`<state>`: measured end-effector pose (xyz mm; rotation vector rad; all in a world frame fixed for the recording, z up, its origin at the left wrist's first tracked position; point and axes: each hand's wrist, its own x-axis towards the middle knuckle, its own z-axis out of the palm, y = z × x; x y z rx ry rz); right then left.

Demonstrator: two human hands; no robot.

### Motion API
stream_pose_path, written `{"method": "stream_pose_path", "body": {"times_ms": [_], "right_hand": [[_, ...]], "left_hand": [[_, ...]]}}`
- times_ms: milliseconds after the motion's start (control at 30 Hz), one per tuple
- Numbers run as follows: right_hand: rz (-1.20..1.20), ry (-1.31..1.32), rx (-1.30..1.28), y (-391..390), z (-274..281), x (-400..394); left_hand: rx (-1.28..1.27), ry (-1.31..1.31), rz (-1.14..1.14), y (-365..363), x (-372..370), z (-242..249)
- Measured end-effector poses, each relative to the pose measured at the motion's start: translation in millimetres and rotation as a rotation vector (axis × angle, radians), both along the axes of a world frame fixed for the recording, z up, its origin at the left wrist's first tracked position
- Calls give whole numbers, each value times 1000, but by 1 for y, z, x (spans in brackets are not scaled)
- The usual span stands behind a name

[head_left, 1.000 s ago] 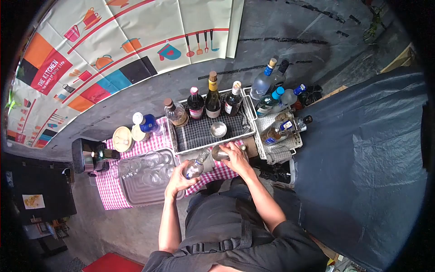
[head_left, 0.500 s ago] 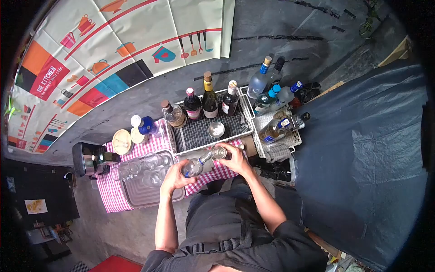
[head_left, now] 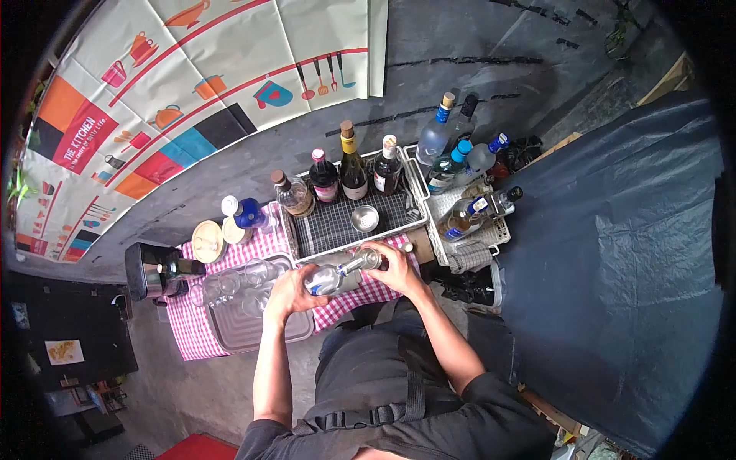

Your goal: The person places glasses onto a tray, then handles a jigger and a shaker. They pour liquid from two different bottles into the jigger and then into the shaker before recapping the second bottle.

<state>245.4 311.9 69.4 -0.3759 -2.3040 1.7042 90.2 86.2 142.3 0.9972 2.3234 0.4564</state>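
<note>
My left hand (head_left: pixel 293 293) is closed around the body of a clear glass bottle (head_left: pixel 325 280) with a bit of blue on it. The bottle lies tilted, its neck pointing right. In my right hand (head_left: pixel 395 270) is a small round cup (head_left: pixel 372 258), pinched at its side by thumb and fingers. The bottle's mouth is right at the cup's rim. Both are held over the near edge of the red-and-white checked cloth (head_left: pixel 341 308). Beyond them, a small metal bowl (head_left: pixel 365 218) sits in the white wire basket (head_left: pixel 330 248).
Left of my hands, several clear glasses (head_left: pixel 230 284) stand on a ribbed tray (head_left: pixel 253 333). Corked wine and liquor bottles (head_left: pixel 354 172) line the basket's back. A second basket (head_left: pixel 497 235) on the right holds more bottles. A black appliance (head_left: pixel 147 270) stands far left.
The bottle in my left hand has tipped further toward horizontal, and its body has shifted slightly left. My right hand keeps the cup at its mouth.
</note>
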Motion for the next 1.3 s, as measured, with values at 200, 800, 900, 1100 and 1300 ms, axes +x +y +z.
{"method": "stream_pose_path", "body": {"times_ms": [200,800,900,1100,1300], "right_hand": [[10,18,14,-1,4,1],[13,0,-12,-1,-4,0],[11,4,1,-1,-4,0],[18,26,-2,-1,-3,0],[14,-4,-15,-2,-3,1]], "left_hand": [[-22,36,-59,0,-6,2],[-10,71,-84,-1,-10,6],[-25,54,-76,1,-10,9],[3,68,-85,-2,-11,4],[-51,78,-86,0,-11,4]]}}
